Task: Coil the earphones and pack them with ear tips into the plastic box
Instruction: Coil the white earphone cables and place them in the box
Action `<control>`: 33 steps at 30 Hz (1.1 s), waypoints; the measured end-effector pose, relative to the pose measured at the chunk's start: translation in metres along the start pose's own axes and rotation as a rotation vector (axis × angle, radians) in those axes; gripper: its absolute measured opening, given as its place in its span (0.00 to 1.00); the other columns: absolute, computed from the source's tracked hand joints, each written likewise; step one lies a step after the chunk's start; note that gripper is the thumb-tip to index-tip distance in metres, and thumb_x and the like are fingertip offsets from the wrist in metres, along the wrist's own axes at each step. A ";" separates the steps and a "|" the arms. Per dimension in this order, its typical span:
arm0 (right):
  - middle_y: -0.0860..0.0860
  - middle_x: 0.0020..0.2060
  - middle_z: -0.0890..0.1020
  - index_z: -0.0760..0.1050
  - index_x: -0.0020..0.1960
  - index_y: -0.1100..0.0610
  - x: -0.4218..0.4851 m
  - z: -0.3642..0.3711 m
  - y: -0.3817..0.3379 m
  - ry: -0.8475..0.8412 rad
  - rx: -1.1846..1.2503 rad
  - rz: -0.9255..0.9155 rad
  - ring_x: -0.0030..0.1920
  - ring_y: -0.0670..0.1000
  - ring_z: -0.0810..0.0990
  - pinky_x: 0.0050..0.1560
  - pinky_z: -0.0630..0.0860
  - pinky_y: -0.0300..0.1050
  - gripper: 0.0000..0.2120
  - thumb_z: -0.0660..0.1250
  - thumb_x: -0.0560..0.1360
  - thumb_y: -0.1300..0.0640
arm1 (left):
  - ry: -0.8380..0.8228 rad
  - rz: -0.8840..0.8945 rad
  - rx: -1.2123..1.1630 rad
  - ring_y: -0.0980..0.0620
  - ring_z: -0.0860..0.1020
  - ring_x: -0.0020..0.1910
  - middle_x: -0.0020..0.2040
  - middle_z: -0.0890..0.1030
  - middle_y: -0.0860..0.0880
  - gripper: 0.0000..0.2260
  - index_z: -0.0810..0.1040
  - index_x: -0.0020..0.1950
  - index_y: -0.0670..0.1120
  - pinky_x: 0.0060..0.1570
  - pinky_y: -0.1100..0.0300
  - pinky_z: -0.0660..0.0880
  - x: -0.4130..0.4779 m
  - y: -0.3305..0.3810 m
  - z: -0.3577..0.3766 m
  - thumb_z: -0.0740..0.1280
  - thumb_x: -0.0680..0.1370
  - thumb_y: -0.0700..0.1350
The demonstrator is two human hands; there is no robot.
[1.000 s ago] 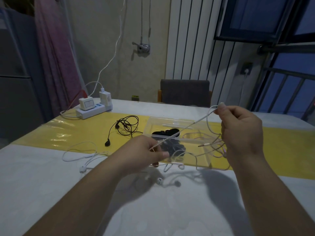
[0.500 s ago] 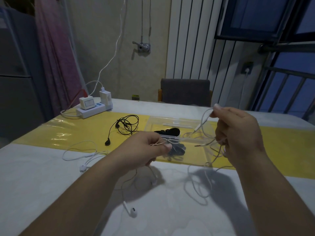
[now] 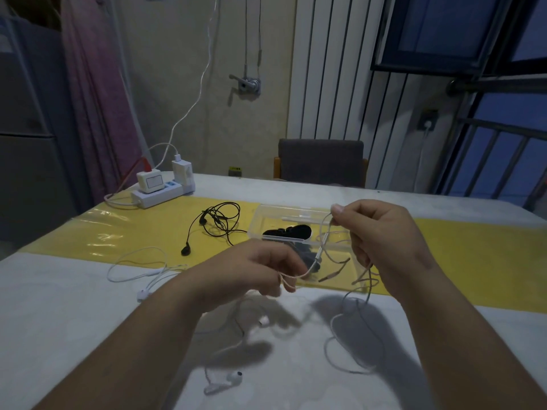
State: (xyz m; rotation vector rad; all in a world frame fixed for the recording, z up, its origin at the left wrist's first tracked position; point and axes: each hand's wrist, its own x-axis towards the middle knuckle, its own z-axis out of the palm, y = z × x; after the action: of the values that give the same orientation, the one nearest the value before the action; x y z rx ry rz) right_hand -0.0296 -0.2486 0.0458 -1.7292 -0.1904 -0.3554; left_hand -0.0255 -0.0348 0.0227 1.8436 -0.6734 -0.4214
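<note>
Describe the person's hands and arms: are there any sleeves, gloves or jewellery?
The left hand and right hand are bare, with no gloves and no rings visible. The left forearm and right forearm show no sleeve, watch or bracelet within the frame. The right thumbnail looks short and unpainted.

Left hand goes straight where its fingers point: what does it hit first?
Likely the plastic box, its near side just past the fingers of the left hand, which pinches the earphone cable. Depth is unclear from one view.
</note>
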 end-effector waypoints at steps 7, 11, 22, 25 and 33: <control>0.49 0.19 0.64 0.79 0.40 0.64 -0.003 0.006 -0.001 -0.106 0.031 0.015 0.22 0.50 0.59 0.27 0.56 0.43 0.10 0.69 0.76 0.58 | 0.167 -0.013 0.117 0.56 0.77 0.39 0.41 0.81 0.51 0.09 0.83 0.48 0.53 0.41 0.59 0.73 0.006 -0.005 0.007 0.70 0.73 0.56; 0.49 0.20 0.66 0.79 0.41 0.63 -0.004 0.009 0.000 -0.166 0.014 0.022 0.23 0.50 0.61 0.27 0.58 0.43 0.07 0.67 0.77 0.61 | 0.212 0.080 0.086 0.55 0.76 0.36 0.36 0.79 0.53 0.05 0.83 0.42 0.53 0.38 0.62 0.72 0.008 -0.006 0.008 0.69 0.76 0.47; 0.54 0.21 0.70 0.80 0.40 0.66 -0.001 -0.008 -0.005 -0.168 0.029 0.099 0.21 0.50 0.64 0.24 0.59 0.40 0.07 0.70 0.72 0.61 | 0.766 0.300 -0.618 0.49 0.71 0.25 0.29 0.74 0.47 0.11 0.71 0.41 0.43 0.25 0.60 0.68 0.012 -0.003 -0.002 0.57 0.82 0.39; 0.55 0.25 0.72 0.82 0.47 0.62 -0.001 -0.009 -0.007 -0.199 0.044 0.161 0.23 0.48 0.60 0.23 0.54 0.38 0.07 0.67 0.75 0.59 | 0.774 0.321 -0.546 0.50 0.63 0.24 0.27 0.68 0.47 0.13 0.74 0.34 0.47 0.23 0.63 0.60 0.010 -0.005 -0.006 0.60 0.78 0.40; 0.50 0.22 0.65 0.82 0.39 0.64 -0.001 -0.008 -0.003 -0.242 0.046 0.178 0.23 0.47 0.59 0.22 0.56 0.37 0.10 0.66 0.76 0.63 | 0.475 0.252 -0.170 0.46 0.75 0.39 0.35 0.80 0.43 0.12 0.81 0.34 0.42 0.45 0.51 0.68 0.009 -0.010 -0.006 0.60 0.67 0.46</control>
State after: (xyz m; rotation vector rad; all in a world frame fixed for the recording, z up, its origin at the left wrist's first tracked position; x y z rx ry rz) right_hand -0.0323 -0.2554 0.0498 -1.7264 -0.2161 -0.0107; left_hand -0.0125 -0.0334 0.0160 1.5904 -0.5120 0.1231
